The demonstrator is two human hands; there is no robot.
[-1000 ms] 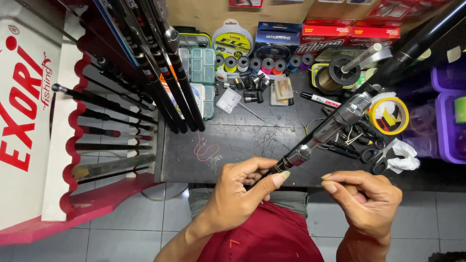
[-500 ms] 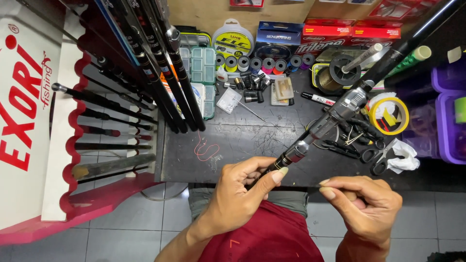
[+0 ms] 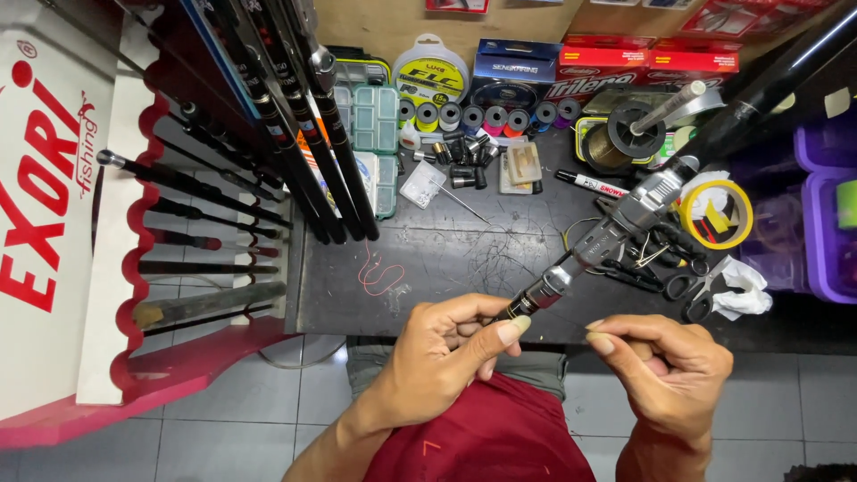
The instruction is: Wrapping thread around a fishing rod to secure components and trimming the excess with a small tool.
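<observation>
My left hand (image 3: 446,353) grips the butt end of a black fishing rod (image 3: 616,232), thumb pressed near its tip. The rod runs up and to the right over the dark workbench (image 3: 464,259), with a grey reel seat midway along it. My right hand (image 3: 665,366) sits just right of the rod's end, thumb and forefinger pinched together on something too small to make out. Both hands hover at the bench's near edge, above my red shirt.
A red and white rack (image 3: 134,232) of black rods stands at left. On the bench lie a red hooked line (image 3: 379,272), tackle boxes (image 3: 375,134), line spools (image 3: 464,116), a yellow tape roll (image 3: 719,214), scissors (image 3: 692,286), a marker (image 3: 594,185) and purple bins (image 3: 830,214).
The rod's butt end has slid a little toward my left hand and its angle shifted slightly. My right hand's pinched fingers moved a bit closer to the rod end.
</observation>
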